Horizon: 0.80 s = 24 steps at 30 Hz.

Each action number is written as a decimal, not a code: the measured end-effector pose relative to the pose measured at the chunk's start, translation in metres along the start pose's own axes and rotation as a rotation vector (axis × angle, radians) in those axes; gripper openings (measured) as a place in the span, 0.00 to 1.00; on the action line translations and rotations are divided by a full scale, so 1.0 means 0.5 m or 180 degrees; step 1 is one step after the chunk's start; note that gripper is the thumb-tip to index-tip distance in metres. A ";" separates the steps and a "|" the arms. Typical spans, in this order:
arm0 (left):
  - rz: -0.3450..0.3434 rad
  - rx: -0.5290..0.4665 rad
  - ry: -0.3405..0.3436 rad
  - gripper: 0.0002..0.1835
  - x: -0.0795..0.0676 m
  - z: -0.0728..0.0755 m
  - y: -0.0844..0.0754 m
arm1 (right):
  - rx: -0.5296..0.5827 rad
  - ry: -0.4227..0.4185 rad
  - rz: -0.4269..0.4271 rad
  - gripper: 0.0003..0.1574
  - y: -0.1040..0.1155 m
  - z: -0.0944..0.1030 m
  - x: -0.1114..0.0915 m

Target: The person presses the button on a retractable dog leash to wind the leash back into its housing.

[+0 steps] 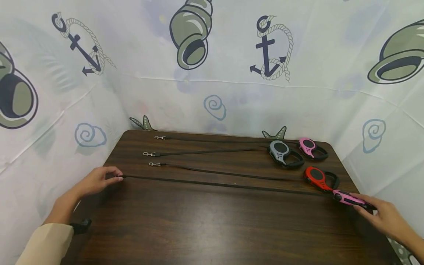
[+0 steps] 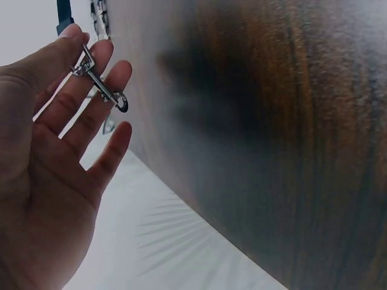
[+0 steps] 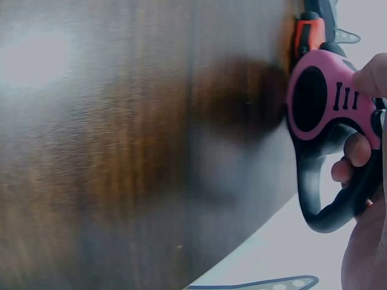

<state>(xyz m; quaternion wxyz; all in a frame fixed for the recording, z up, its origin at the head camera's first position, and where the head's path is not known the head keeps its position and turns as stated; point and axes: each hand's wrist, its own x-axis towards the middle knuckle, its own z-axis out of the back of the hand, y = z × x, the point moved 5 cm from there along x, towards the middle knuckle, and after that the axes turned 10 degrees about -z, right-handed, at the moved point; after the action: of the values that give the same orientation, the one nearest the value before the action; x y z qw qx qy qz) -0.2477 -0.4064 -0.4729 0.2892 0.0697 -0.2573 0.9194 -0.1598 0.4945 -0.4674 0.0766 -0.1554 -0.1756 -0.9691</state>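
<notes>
A black cord (image 1: 212,183) of a pink retractable dog leash (image 1: 352,198) runs drawn out across the front of the row. At its left end my left hand (image 1: 99,181) pinches the cord near its metal snap clip (image 2: 104,87), thumb against index finger, the other fingers spread. My right hand (image 1: 381,213) grips the pink-and-black handle (image 3: 326,96), fingers through the loop and thumb on the casing. Just behind that handle lies a red retractable leash (image 1: 316,176). Its cord stretches left to a snap clip (image 1: 154,164).
Farther back lie a grey retractable leash (image 1: 279,150) and another pink one (image 1: 308,145), their cords pulled out leftward to clips (image 1: 149,154) on the brown table (image 1: 198,228). Patterned white cloth (image 1: 149,95) hangs behind and at both sides.
</notes>
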 end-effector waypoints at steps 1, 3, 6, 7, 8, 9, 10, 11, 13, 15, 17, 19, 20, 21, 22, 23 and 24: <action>0.0055 -0.0045 0.0035 0.07 0.001 0.001 0.000 | -0.0003 0.0008 -0.0045 0.23 0.001 0.003 0.003; 0.0170 -0.0127 0.0105 0.05 0.002 0.003 0.001 | 0.0006 0.0052 -0.0142 0.21 0.002 0.008 0.009; 0.0332 -0.0267 0.0224 0.02 0.005 0.005 0.002 | -0.0025 0.0210 -0.0346 0.20 0.000 0.012 0.016; 0.0372 -0.0313 0.0244 0.02 0.005 0.007 0.002 | -0.0023 0.0271 -0.0420 0.21 -0.001 0.013 0.019; 0.0410 -0.0372 0.0260 0.02 0.005 0.008 0.002 | -0.0007 0.0322 -0.0480 0.21 -0.001 0.014 0.021; 0.0422 -0.0427 0.0268 0.02 0.006 0.010 0.002 | -0.0010 0.0384 -0.0549 0.21 -0.002 0.016 0.025; 0.0423 -0.0476 0.0271 0.03 0.006 0.012 0.002 | -0.0014 0.0440 -0.0598 0.21 -0.003 0.017 0.028; 0.0428 -0.0521 0.0275 0.03 0.007 0.014 0.002 | -0.0003 0.0519 -0.0659 0.22 -0.004 0.018 0.032; 0.0444 -0.0591 0.0279 0.04 0.007 0.017 0.005 | 0.0000 0.0672 -0.0743 0.23 -0.009 0.021 0.041; 0.0499 -0.0673 0.0311 0.05 0.009 0.021 0.009 | 0.0027 0.0810 -0.0792 0.24 -0.016 0.023 0.051; 0.0596 -0.0726 0.0349 0.07 0.010 0.024 0.013 | 0.0140 0.0912 -0.0807 0.24 -0.023 0.025 0.059; 0.0678 -0.0768 0.0362 0.09 0.012 0.028 0.017 | 0.0283 0.0945 -0.0793 0.22 -0.029 0.027 0.068; 0.0712 -0.0794 0.0362 0.10 0.013 0.030 0.018 | 0.0354 0.0959 -0.0774 0.21 -0.031 0.028 0.073; 0.0749 -0.0827 0.0347 0.11 0.014 0.032 0.020 | 0.0421 0.0989 -0.0784 0.21 -0.033 0.028 0.077; 0.0764 -0.0861 0.0332 0.12 0.015 0.034 0.021 | 0.0497 0.1017 -0.0794 0.20 -0.035 0.029 0.081; 0.0789 -0.0915 0.0305 0.13 0.016 0.036 0.023 | 0.0546 0.1054 -0.0824 0.21 -0.037 0.029 0.085; 0.0810 -0.0978 0.0284 0.13 0.017 0.038 0.024 | 0.0595 0.1094 -0.0846 0.21 -0.040 0.030 0.090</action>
<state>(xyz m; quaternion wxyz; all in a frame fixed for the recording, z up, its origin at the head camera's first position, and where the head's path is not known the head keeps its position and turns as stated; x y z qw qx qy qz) -0.2620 -0.4204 -0.4593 0.1889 -0.0491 -0.3882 0.9006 -0.2019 0.5141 -0.4455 -0.0089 0.0441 -0.2679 -0.9624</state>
